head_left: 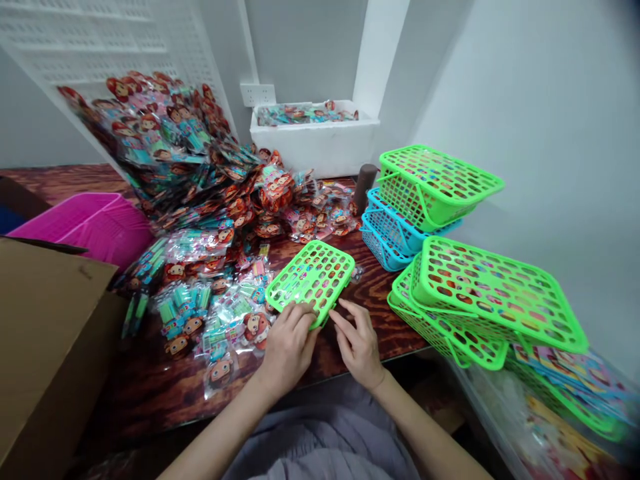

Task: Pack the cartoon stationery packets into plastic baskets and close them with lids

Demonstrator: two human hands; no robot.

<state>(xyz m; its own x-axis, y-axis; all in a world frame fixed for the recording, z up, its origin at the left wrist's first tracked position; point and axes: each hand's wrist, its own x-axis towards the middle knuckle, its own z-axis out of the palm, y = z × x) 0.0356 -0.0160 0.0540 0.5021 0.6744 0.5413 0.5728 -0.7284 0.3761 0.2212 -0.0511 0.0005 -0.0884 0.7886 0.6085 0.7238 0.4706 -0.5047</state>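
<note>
A small bright green plastic basket [309, 283] with a slotted lid sits tilted on the table in front of me. My left hand [290, 343] lies over its near left corner, fingers bent over the lid's edge and pressed together. At the near right corner, my right hand [359, 341] has its fingertips on the basket's rim, a little apart from each other. Clear bags holding cartoon-face pieces and pastel items, such as this packet [220, 370], lie just left of the basket. What is inside the basket is mostly hidden by the lid.
Packed bags form a large heap [200, 200] spilling from a tipped white crate [200, 47]. Lidded green baskets [495, 287] and blue baskets [387, 230] stack at right. Pink baskets [100, 223] and a cardboard box [50, 333] stand left; a white foam box [315, 147] stands behind.
</note>
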